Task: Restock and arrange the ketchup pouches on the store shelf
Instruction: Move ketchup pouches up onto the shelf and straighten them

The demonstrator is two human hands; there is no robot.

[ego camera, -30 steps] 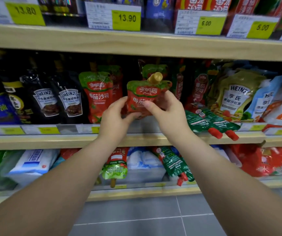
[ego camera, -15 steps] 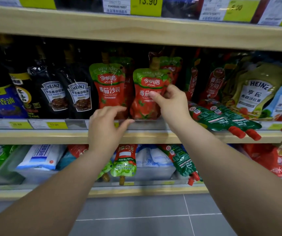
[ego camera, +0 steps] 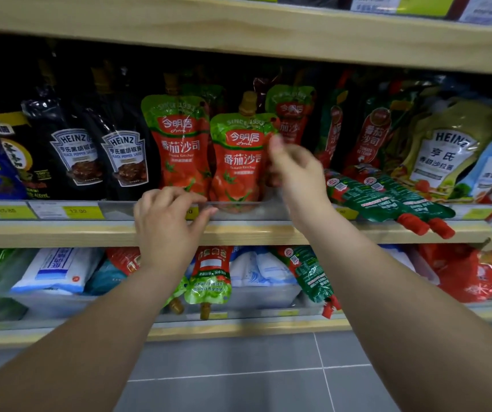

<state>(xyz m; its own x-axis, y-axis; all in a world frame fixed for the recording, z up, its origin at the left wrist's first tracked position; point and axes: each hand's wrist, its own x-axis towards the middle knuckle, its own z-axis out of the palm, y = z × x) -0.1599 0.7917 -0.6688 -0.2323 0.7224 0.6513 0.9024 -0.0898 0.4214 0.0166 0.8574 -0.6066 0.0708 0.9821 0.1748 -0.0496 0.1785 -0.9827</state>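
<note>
Both hands' fingers loosely spread, empty, beside the upright ketchup pouch (ego camera: 240,162); green pouches (ego camera: 387,197) lie toppled rightward.

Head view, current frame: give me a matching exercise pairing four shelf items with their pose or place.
Items:
1. front ketchup pouch
2. green sachets
3. Heinz black pepper pouches
4. inverted ketchup pouch

States:
A. hanging cap down on the lower shelf
B. lying flat, red caps past the shelf edge
C. upright, gold cap up, beside the right hand
D. upright, left of the red pouches

Pairs: 1-C, 2-B, 3-D, 4-A
</note>
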